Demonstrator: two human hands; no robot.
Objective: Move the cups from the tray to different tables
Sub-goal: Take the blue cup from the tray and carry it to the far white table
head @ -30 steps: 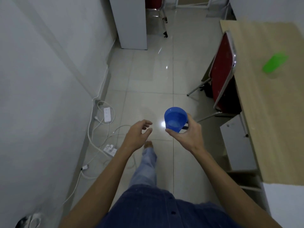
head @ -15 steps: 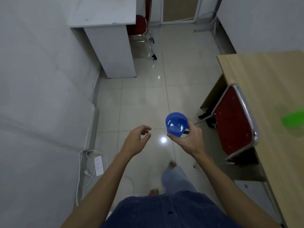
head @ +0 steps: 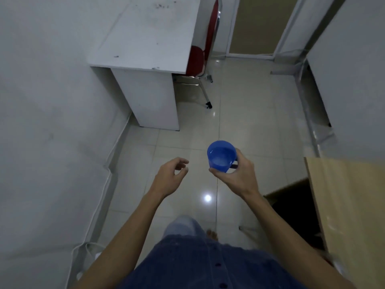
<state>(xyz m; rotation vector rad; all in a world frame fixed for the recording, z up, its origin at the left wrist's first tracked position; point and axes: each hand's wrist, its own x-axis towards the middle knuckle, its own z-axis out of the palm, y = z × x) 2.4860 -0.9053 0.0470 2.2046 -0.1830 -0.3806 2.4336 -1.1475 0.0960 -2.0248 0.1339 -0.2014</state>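
Note:
My right hand (head: 239,176) holds a blue cup (head: 221,156) upright over the tiled floor, fingers wrapped around its lower side and handle. Some liquid shows inside the cup. My left hand (head: 170,176) hovers to the left of it, empty, fingers loosely curled and apart. A white table (head: 145,38) stands ahead at the upper left against the wall. The corner of a wooden table (head: 350,205) shows at the right edge. No tray is in sight.
A red chair (head: 200,57) with metal legs is tucked beside the white table. A white wall runs along the left, with cables (head: 87,247) on the floor at its base. A door frame (head: 256,28) lies ahead, a white partition (head: 354,80) at right.
I have walked forward: the white table and red chair are closer, the wooden table has slid back to the right and the green cup on it has left view. Both hands keep their pose.

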